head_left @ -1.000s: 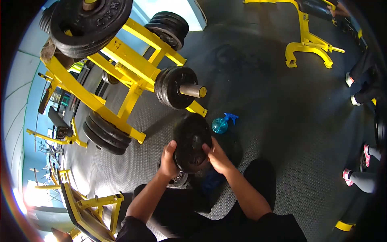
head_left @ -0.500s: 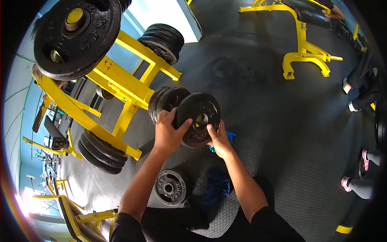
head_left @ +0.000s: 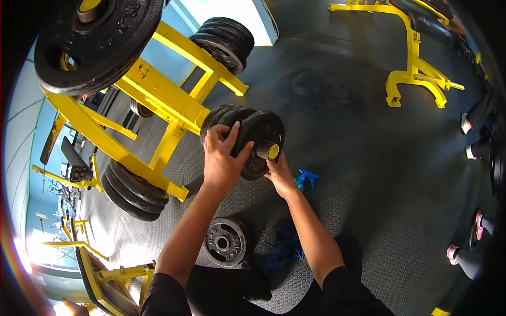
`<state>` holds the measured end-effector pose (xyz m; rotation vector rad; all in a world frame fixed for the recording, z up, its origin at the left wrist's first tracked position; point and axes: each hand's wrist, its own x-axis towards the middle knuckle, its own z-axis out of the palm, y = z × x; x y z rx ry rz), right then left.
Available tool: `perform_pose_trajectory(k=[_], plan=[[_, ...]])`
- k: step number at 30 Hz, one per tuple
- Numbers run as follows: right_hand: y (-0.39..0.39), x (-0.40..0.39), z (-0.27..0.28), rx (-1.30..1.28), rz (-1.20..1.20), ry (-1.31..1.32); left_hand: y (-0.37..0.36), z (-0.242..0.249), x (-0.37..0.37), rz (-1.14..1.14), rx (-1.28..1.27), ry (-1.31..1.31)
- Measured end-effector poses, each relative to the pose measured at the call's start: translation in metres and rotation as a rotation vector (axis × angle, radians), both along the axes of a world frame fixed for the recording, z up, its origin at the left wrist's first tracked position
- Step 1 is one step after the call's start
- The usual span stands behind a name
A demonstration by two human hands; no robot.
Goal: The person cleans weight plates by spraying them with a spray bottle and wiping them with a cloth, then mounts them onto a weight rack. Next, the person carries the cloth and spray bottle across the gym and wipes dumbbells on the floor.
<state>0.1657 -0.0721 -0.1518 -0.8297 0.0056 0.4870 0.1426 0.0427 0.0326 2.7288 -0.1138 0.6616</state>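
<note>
A black weight plate (head_left: 265, 128) sits on a peg of the yellow rack (head_left: 174, 105), and the peg's yellow end (head_left: 273, 152) sticks out through its hole. My left hand (head_left: 223, 155) grips the plate's left side, thumb on the front face and fingers over the rim. At its lower right edge, my right hand (head_left: 281, 176) holds the rim, with some fingers hidden behind. Several more black plates (head_left: 221, 117) are stacked behind it on the same peg. On the floor below my arms lies a grey weight plate (head_left: 225, 242).
Large plates (head_left: 100, 42) hang at the upper left, and others (head_left: 134, 192) sit lower on the rack. A blue spray bottle (head_left: 305, 179) and a dark blue cloth (head_left: 284, 245) are on the floor. A yellow bench (head_left: 416, 58) stands at upper right. People's feet (head_left: 452, 254) show at right.
The plate in my hands has moved onto the peg, whose yellow end now protrudes through its hole. Both hands still hold it. The view has shifted slightly.
</note>
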Motion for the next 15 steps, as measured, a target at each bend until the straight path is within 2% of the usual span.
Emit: perform_pose_trajectory(k=[2, 5, 9, 10, 12, 15], plan=[[0.011, 0.01, -0.005, -0.111, 0.041, -0.055, 0.011, -0.009, 0.002, 0.047, 0.249, -0.178], [0.036, 0.017, -0.016, -0.253, -0.006, -0.101, 0.028, -0.022, 0.005, 0.135, 0.251, -0.188], [0.044, 0.017, -0.033, -0.266, -0.031, -0.193, 0.031, -0.025, 0.004, 0.18, 0.184, -0.112], [0.042, 0.015, -0.035, -0.336, -0.03, -0.192, 0.029, -0.028, 0.0, 0.196, 0.175, -0.116], [0.037, 0.011, -0.036, -0.405, -0.033, -0.215, 0.024, -0.024, -0.004, 0.253, 0.236, -0.075], [0.021, -0.035, -0.072, -0.714, 0.221, -0.276, 0.012, -0.014, -0.047, 0.255, 0.143, 0.018]])
